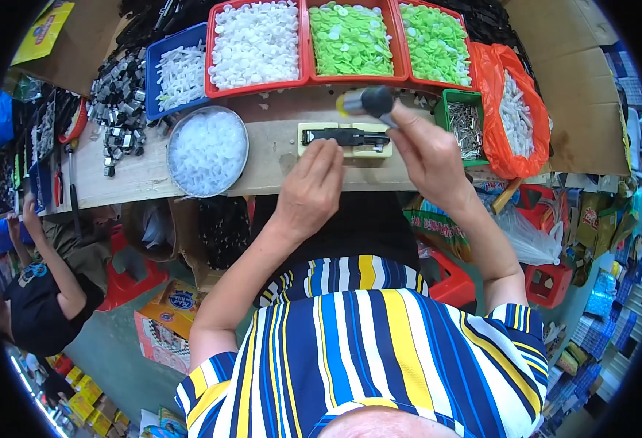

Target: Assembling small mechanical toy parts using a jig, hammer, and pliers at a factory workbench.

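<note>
A pale yellow fixture block point(305, 131) lies on the wooden workbench point(270, 157) with a black elongated part point(343, 136) set in it. My left hand point(312, 188) rests fingers-down on the near edge of the block, touching the black part. My right hand point(429, 153) grips a small mallet point(368, 101) with a black head and yellowish end, held just above the block's right end.
Red trays of white pieces point(255, 44) and green discs point(350, 38) line the back. A blue tray point(179, 73), a round bowl of white caps point(208, 152), a green box of metal pins point(465, 125) and an orange bag point(514, 109) stand around. Another person point(40, 292) sits at lower left.
</note>
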A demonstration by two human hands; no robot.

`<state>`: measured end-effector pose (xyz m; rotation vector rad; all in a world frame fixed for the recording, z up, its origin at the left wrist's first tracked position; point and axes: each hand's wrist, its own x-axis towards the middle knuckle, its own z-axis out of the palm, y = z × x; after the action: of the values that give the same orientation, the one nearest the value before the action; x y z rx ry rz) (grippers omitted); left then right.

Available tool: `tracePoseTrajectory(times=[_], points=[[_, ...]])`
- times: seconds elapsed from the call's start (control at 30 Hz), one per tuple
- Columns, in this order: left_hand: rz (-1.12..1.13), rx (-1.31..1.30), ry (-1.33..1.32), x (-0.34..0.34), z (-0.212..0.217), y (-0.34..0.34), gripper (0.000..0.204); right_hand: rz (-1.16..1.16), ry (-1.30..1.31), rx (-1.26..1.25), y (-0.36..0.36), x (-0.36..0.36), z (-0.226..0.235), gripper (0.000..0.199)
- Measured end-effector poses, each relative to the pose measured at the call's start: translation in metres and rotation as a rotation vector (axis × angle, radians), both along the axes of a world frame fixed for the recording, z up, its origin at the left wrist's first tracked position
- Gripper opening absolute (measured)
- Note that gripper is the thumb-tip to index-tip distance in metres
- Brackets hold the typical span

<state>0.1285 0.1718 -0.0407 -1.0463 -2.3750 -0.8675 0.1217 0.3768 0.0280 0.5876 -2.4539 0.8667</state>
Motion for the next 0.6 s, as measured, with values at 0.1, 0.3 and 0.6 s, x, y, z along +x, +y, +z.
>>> tracePoseTrajectory(times=[0.1,0.3,0.6], points=[[0.050,-0.073,0.060,-0.002,-0.002,-0.005,0.029,-0.003,-0.393,0.362,0.011,0.008,-0.009,0.039],[0.036,-0.061,0.069,-0.006,-0.001,-0.004,0.027,-0.022,-0.336,0.371,0.011,0.025,-0.014,0.039],[-0.010,-0.025,0.062,-0.017,0.002,0.013,0.026,-0.071,-0.320,0.298,0.028,0.037,-0.015,0.035]])
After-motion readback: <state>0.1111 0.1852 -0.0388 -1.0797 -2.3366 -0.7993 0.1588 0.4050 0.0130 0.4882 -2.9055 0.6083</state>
